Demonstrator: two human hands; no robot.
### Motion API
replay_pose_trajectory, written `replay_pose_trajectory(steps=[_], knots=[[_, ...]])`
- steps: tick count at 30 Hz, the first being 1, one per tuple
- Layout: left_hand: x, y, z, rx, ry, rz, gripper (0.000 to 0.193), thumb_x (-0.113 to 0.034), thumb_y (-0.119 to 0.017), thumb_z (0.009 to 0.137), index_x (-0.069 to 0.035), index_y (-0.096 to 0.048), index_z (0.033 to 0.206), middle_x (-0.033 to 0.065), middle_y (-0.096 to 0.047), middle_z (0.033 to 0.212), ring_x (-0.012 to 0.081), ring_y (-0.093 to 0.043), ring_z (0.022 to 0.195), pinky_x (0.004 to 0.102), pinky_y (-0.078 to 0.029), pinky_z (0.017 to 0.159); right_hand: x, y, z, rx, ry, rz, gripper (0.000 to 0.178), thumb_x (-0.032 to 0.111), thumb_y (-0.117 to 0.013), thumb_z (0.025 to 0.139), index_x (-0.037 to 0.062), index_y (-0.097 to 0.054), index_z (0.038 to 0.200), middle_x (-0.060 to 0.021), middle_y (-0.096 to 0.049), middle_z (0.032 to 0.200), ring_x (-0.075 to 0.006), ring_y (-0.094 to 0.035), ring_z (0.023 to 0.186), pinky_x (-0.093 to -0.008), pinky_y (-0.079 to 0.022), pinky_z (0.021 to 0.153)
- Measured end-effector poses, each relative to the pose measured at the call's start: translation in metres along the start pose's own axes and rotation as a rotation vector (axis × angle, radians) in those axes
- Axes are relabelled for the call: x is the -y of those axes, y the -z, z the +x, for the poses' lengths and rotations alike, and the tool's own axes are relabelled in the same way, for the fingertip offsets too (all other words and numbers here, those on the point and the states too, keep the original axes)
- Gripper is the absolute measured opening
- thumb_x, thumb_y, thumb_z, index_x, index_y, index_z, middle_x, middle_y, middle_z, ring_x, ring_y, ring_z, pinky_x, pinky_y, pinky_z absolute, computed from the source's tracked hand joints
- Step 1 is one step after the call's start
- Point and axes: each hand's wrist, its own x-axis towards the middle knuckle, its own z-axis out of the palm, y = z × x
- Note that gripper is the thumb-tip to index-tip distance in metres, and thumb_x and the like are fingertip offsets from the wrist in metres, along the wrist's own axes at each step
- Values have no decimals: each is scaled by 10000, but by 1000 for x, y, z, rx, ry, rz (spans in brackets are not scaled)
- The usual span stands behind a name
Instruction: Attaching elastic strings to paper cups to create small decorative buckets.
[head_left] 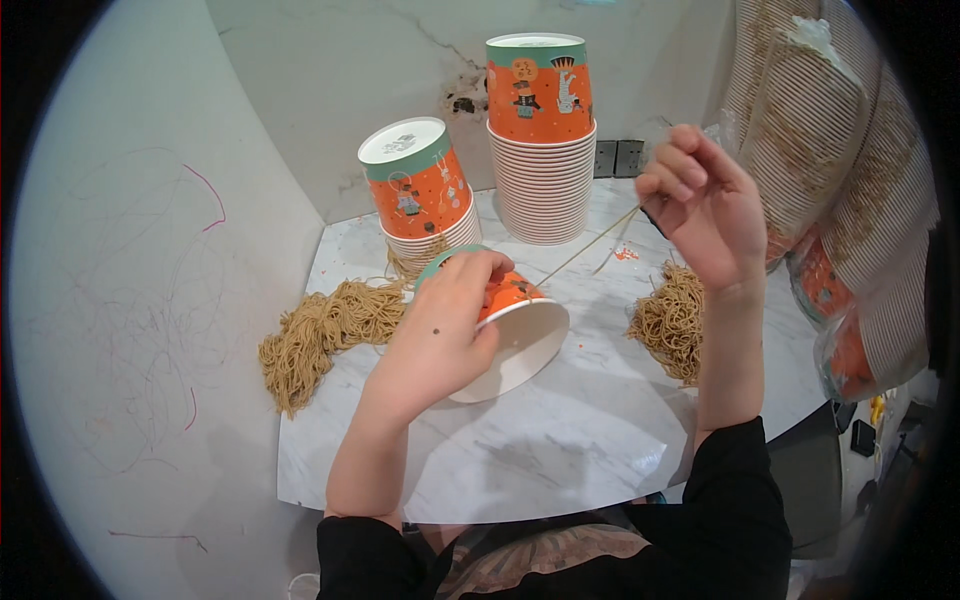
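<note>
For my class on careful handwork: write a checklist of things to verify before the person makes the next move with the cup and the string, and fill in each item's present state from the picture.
1. Left hand has a firm hold of the tilted orange paper cup: ok.
2. Right hand pinches the thin tan string, which runs taut down to the cup: ok.
3. String end fixed to the cup: cannot tell, the fingers hide it.
4. Loose string bundles, left pile and right pile, lie within reach on the marble table: ok.
5. Two stacks of cups stand upright behind, apart from the hands: ok.
</note>
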Motion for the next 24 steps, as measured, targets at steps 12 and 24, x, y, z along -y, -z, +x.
replay_pose_trajectory(steps=[12, 24], knots=[[-3, -4, 8, 76, -24, 76, 248, -235, -802, 820, -72, -706, 981, 59, -570, 882, 235, -595, 807, 344, -489, 714, 52, 7, -16, 77, 126, 70, 208, 164, -373, 1091, 44, -476, 957, 3, -348, 720, -117, -291, 637, -271, -289, 565], [0, 2, 10, 110, 232, -268, 158, -62, -788, 772, -27, -737, 917, -15, -583, 830, 67, -502, 705, 241, -409, 632, 62, 12, -18, 59, 178, 131, 207, 146, -374, 1085, 23, -496, 971, -1, -338, 736, -119, -293, 648, -271, -287, 566]])
